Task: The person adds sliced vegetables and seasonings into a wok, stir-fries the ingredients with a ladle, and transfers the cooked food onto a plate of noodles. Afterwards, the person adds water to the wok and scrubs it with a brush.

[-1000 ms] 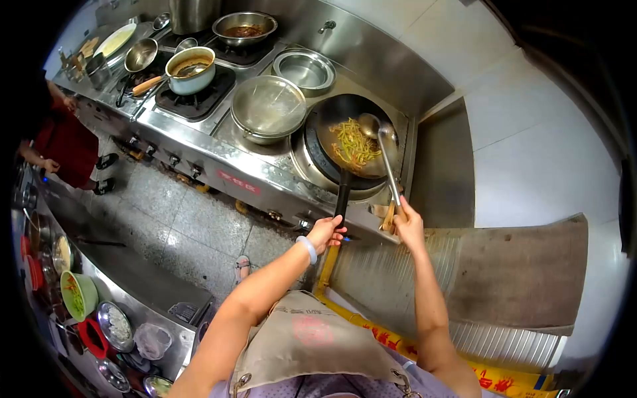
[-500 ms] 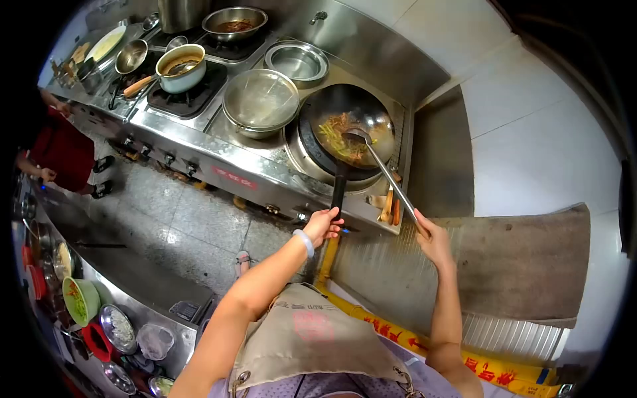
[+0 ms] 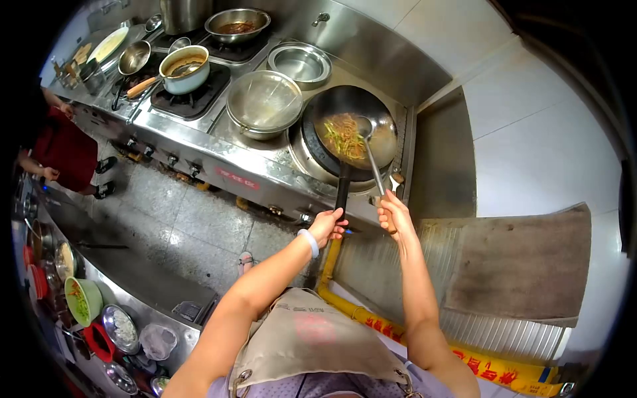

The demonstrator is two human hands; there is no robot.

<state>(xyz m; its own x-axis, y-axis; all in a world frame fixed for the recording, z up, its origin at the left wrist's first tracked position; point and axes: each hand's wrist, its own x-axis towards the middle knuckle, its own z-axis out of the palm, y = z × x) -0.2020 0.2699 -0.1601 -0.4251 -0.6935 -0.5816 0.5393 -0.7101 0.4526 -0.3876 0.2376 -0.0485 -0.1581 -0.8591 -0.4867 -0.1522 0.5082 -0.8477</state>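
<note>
A black wok (image 3: 332, 99) sits on the round burner at the right of the stove. Wrapped round its dark handle is my left hand (image 3: 328, 227). Green and brown strips of food (image 3: 345, 137) lie in the wok. My right hand (image 3: 394, 215) grips the lower part of a long metal ladle (image 3: 375, 164), whose bowl rests in the wok at the right side of the food. Beside the wok, to the left, stands a wide strainer on a bowl (image 3: 264, 103). Behind it is a metal basin (image 3: 300, 64).
A white saucepan (image 3: 185, 78) and a bowl of brown food (image 3: 237, 26) stand on the left burners. Someone in a dark red apron (image 3: 66, 149) stands at the far left. A green bowl (image 3: 83, 302) and other dishes line the lower left counter.
Over the last half second my right hand has moved left and up, bringing the ladle steeper in the wok. My left hand still holds the wok handle.
</note>
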